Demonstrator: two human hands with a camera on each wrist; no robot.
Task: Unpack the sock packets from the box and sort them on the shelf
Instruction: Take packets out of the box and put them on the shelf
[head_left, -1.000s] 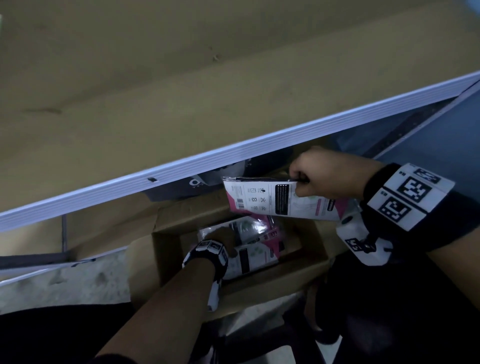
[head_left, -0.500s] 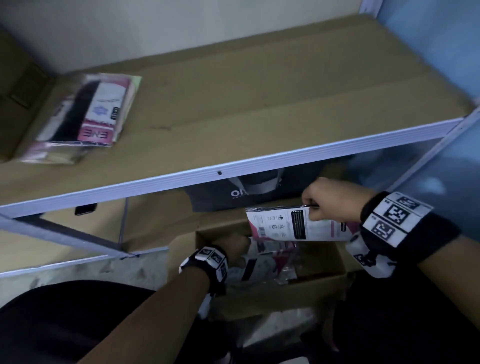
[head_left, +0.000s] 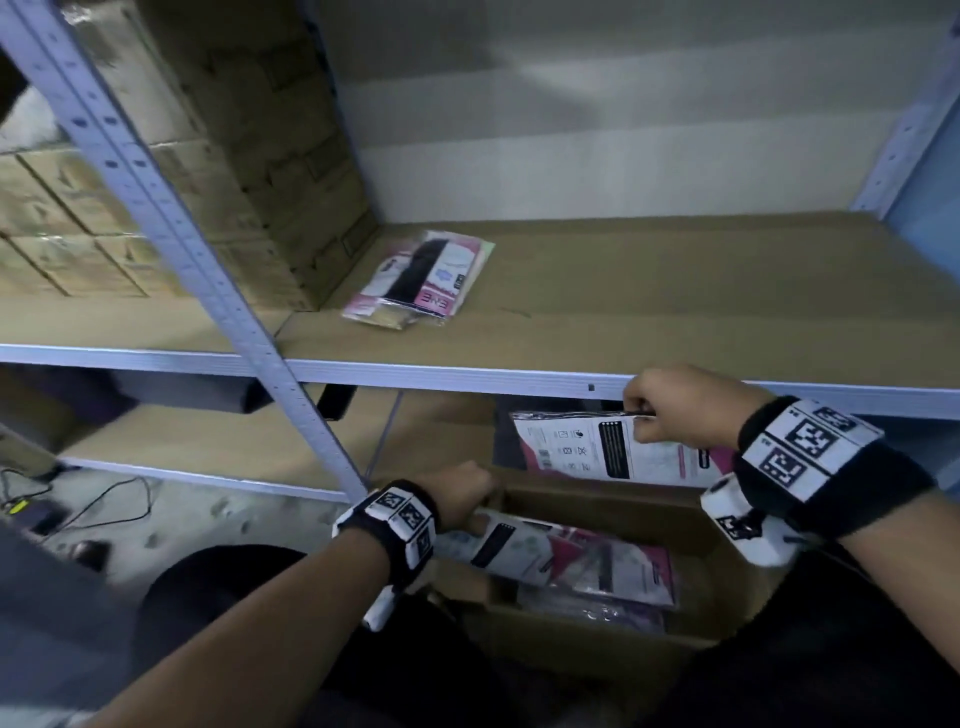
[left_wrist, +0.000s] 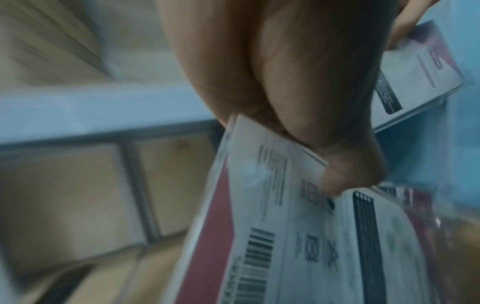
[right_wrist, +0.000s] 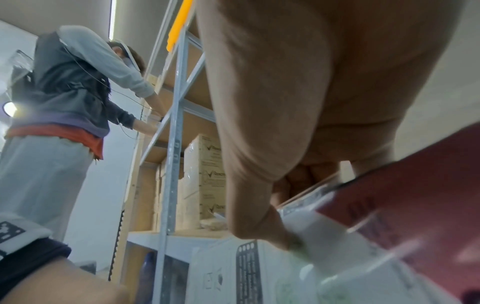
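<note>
- Right hand (head_left: 680, 410): its fingers and thumb pinch the top edge of a flat white-and-pink plastic sock packet (head_left: 608, 449), held free in the air just below the front edge of the brown cardboard-lined metal shelf (head_left: 675, 291) and above the box.
- Left hand (head_left: 462, 493): its thumb and fingers are clamped on the corner of a second white-and-pink sock packet (head_left: 511, 543). This packet lies tilted across the near-left corner of the open brown cardboard box (head_left: 613, 506), partly inside it and not yet clear of it.
- Box contents: further pink-and-clear packets (head_left: 618, 574) remain inside, under and beside the second packet. Their number cannot be determined.
- Shelf contents: a small pile of pink, white and black sock packets (head_left: 421, 280) lies near the back-left corner of the shelf board, just beside a stack of brown cartons (head_left: 218, 156). The count in the pile cannot be read.
- Progress, as a judgement: the task is at an early stage. One pile is placed, two packets are in hand, and several are left in the box.
- Remaining work: carry both held packets up over the front edge of the shelf, set each with its matching kind, then empty the box.
- Sorting note: the printed backs face the head camera, so packet type cannot be confirmed here.
</note>
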